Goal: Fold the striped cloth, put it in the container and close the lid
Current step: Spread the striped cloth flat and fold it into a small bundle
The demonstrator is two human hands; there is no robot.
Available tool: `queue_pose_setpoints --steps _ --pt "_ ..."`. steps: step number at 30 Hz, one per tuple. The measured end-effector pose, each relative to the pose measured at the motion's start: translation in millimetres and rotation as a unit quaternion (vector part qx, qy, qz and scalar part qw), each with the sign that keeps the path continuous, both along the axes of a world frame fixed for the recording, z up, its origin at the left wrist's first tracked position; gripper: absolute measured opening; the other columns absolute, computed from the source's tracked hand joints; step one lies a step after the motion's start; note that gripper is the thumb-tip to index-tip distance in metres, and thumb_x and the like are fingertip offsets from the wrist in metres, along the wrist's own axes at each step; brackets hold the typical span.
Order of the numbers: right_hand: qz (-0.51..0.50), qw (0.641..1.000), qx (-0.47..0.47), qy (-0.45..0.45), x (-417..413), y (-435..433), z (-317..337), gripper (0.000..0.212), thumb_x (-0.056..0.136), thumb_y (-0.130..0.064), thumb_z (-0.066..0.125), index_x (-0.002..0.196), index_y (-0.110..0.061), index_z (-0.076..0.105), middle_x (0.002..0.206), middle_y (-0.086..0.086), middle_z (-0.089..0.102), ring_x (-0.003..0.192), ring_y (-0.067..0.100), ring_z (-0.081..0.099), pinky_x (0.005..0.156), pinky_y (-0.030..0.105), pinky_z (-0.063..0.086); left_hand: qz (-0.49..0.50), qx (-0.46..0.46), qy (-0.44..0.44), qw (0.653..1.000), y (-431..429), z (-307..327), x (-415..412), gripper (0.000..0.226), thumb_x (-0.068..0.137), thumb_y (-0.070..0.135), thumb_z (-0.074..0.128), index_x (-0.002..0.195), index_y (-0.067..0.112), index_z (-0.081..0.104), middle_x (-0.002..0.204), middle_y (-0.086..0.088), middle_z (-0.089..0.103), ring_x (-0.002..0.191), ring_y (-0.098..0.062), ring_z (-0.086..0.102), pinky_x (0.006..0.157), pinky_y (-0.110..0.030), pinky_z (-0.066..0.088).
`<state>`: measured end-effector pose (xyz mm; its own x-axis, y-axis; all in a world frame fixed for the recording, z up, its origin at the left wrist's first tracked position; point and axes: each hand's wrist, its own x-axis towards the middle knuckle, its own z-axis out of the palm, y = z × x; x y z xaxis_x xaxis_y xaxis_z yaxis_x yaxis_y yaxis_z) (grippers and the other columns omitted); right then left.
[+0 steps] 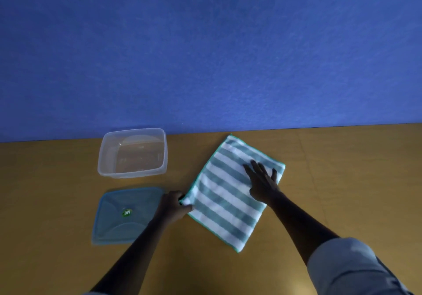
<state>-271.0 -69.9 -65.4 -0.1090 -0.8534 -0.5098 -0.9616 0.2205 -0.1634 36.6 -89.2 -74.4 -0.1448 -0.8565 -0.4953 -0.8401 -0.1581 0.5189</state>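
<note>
A wooden, yellow-brown bench (pixel 68 203) carries three things and runs back to a blue wall (pixel 205 43). Toward its rear left stands a clear, open container (pixel 107 169), nothing inside it. Just in front of that, apart from it, a bluish translucent lid (pixel 118 224) lies flat with a small green sticker at its middle. To their right the striped cloth (pixel 226 212) lies spread flat, turned at an angle to the bench's edge.
</note>
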Motion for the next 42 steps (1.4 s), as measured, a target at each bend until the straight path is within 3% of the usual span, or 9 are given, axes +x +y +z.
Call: queue_pose_setpoints --steps 4,8,13,20,24,30,35,38,42 --pt "-0.034 0.993 -0.093 -0.058 -0.5 3.2 8.1 0.066 0.089 -0.004 0.049 0.153 -0.015 0.034 0.163 0.007 0.029 0.153 0.024 0.023 0.122 0.048 0.024 0.021 -0.024 0.021 0.999 3.7 4.8 1.3 0.039 0.076 0.051 0.078 0.077 0.014 0.067 0.070 0.001 0.067 0.078 -0.019 0.069 0.067 -0.029 0.046" --pt "-0.157 0.969 -0.177 -0.076 14.1 38.5 12.2 0.048 0.087 -0.008 0.060 0.135 -0.005 0.053 0.139 0.014 0.052 0.130 0.036 0.048 0.105 0.043 0.045 0.054 -0.041 0.077 0.995 3.5 15.4 1.9 0.042 0.080 0.029 0.080 0.118 0.016 0.065 0.109 0.000 0.070 0.099 -0.023 0.068 0.091 -0.034 0.052" --pt "-0.249 0.960 -0.091 -0.083 38.1 91.0 5.0 0.046 0.089 -0.019 0.060 0.131 -0.008 0.043 0.130 0.013 0.046 0.119 0.035 0.047 0.096 0.042 0.044 0.067 -0.073 0.104 0.990 5.6 21.7 3.9 0.030 0.077 0.017 0.081 0.102 0.013 0.065 0.093 -0.003 0.074 0.084 -0.022 0.071 0.082 -0.036 0.057" --pt "-0.418 0.891 -0.062 -0.163 70.6 131.4 -2.4 0.033 0.092 -0.030 0.058 0.102 -0.016 0.030 0.114 0.019 0.063 0.093 0.037 0.059 0.069 0.033 0.039 0.028 -0.103 0.090 0.990 15.9 16.3 7.3 0.019 0.079 0.014 0.078 0.090 0.016 0.063 0.080 0.005 0.070 0.082 -0.021 0.072 0.087 -0.038 0.053" --pt "-0.431 0.881 -0.049 -0.190 66.2 139.8 -8.2 0.033 0.087 -0.022 0.062 0.113 -0.012 0.045 0.117 0.016 0.064 0.085 0.025 0.051 0.067 0.032 0.043 -0.005 -0.096 0.071 0.993 25.3 12.5 10.6 0.018 0.079 0.014 0.077 0.091 0.014 0.064 0.080 0.006 0.069 0.085 -0.021 0.071 0.086 -0.036 0.052" --pt "-0.452 0.867 -0.081 -0.195 40.2 148.3 -8.2 0.039 0.088 -0.022 0.065 0.121 -0.007 0.050 0.117 0.017 0.066 0.102 0.036 0.062 0.070 0.033 0.050 -0.062 0.000 0.073 0.995 58.2 9.3 12.7 0.017 0.077 0.008 0.074 0.076 0.025 0.070 0.078 0.005 0.074 0.071 -0.008 0.070 0.070 -0.023 0.055" --pt "-0.396 0.880 -0.066 -0.255 39.5 166.3 0.8 0.050 0.094 -0.023 0.063 0.133 -0.011 0.033 0.107 0.009 0.062 0.083 0.021 0.061 0.040 0.009 0.042 0.053 0.110 0.165 0.979 80.2 0.4 14.6 0.006 0.085 0.009 0.076 0.089 0.012 0.079 0.074 -0.003 0.074 0.053 -0.012 0.070 0.053 -0.023 0.058" --pt "-0.336 0.893 -0.073 -0.292 39.7 179.5 11.7 0.048 0.092 -0.010 0.061 0.128 -0.020 0.030 0.106 0.008 0.065 0.077 0.010 0.066 0.047 0.015 0.053 0.119 0.167 0.201 0.958 85.7 0.1 17.7 0.007 0.085 0.007 0.077 0.091 0.006 0.079 0.075 -0.009 0.074 0.057 -0.016 0.070 0.052 -0.023 0.056" --pt "-0.292 0.901 -0.013 -0.322 35.0 189.0 23.4 0.029 0.092 -0.010 0.064 0.115 -0.015 0.048 0.115 0.011 0.064 0.088 0.025 0.072 0.058 0.023 0.058 0.186 0.286 0.251 0.906 85.9 5.3 26.3 0.010 0.082 0.003 0.077 0.091 -0.002 0.076 0.074 -0.020 0.072 0.057 -0.021 0.072 0.047 -0.026 0.054"
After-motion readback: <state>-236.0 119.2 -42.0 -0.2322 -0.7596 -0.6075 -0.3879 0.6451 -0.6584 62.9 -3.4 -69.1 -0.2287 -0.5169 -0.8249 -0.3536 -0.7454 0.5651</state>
